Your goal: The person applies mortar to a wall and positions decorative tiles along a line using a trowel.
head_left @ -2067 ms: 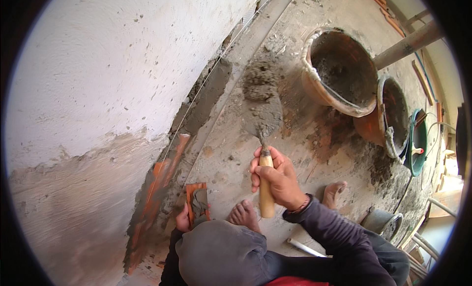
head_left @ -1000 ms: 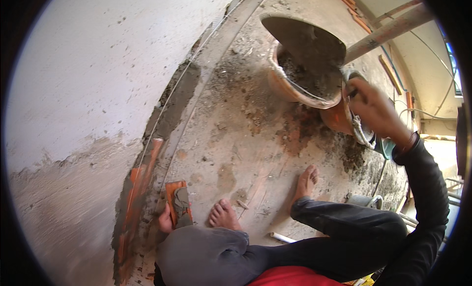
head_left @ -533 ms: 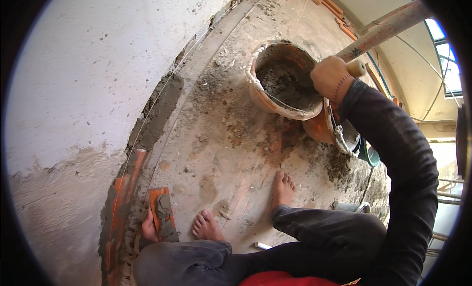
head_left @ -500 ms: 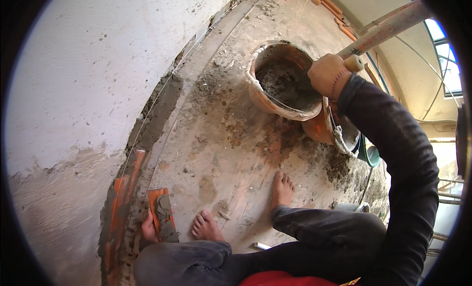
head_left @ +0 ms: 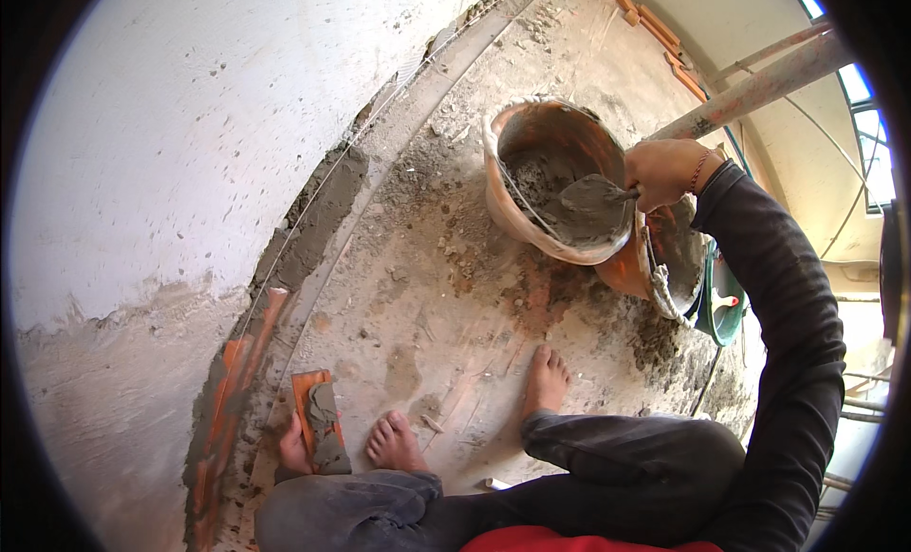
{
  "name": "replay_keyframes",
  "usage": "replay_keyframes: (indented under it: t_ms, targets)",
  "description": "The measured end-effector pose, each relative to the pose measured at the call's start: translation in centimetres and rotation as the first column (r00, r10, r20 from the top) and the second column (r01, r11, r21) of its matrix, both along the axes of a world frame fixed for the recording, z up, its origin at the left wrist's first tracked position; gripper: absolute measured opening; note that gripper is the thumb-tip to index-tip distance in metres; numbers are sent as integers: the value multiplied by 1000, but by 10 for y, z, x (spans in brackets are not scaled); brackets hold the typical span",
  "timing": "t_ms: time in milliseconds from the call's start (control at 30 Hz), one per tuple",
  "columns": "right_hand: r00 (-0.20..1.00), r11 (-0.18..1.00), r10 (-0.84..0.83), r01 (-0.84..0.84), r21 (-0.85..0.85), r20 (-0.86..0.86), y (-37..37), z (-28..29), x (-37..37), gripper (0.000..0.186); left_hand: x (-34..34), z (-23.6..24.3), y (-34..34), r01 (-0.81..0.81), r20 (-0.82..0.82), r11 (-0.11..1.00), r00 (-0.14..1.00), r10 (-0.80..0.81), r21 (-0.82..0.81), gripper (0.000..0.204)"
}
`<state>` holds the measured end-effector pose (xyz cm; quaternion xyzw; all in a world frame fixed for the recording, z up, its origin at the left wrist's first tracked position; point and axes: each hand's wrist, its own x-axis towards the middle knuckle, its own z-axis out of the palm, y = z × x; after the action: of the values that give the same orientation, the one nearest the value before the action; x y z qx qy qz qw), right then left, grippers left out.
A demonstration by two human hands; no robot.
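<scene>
Our right hand (head_left: pixel 661 175) grips the trowel (head_left: pixel 596 196) by its handle; our left hand (head_left: pixel 296 448) seemingly clasps the brick (head_left: pixel 303 400) edgewise, which we judge brittle.

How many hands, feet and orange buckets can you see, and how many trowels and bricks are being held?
Hands: 2
Feet: 2
Orange buckets: 2
Held trowels: 1
Held bricks: 1
Total: 8

I can't see the handle of the trowel (head_left: pixel 593 197) inside the right hand (head_left: pixel 666 170), or part of the left hand (head_left: pixel 294 449) behind the brick (head_left: pixel 305 400); my view's edge cuts off the window (head_left: pixel 873 151).
</scene>
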<state>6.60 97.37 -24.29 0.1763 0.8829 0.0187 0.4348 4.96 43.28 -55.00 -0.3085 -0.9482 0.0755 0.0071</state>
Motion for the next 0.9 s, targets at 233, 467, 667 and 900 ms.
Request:
replay_keyframes:
  t_ms: [233, 467, 667, 900]
  targets:
    - [779, 717, -621, 609, -340, 86, -14, -2, 19, 18, 1, 1, 2, -52, 75, 998, 996, 50, 19, 15]
    - [586, 521, -810, 694, -497, -31, -54, 3, 63, 17, -2, 7, -1, -19, 81, 1000, 997, 18, 20, 10]
    - [96, -33, -989, 610, -792, 116, -93, -14, 101, 10, -3, 19, 9, 22, 18, 998, 1000, -23, 53, 11]
    - [24, 115, -992, 541, -833, -122, -134, -32, 90, 7, -94, 32, -27, -288, 712, 875, 696, -89, 390, 18]
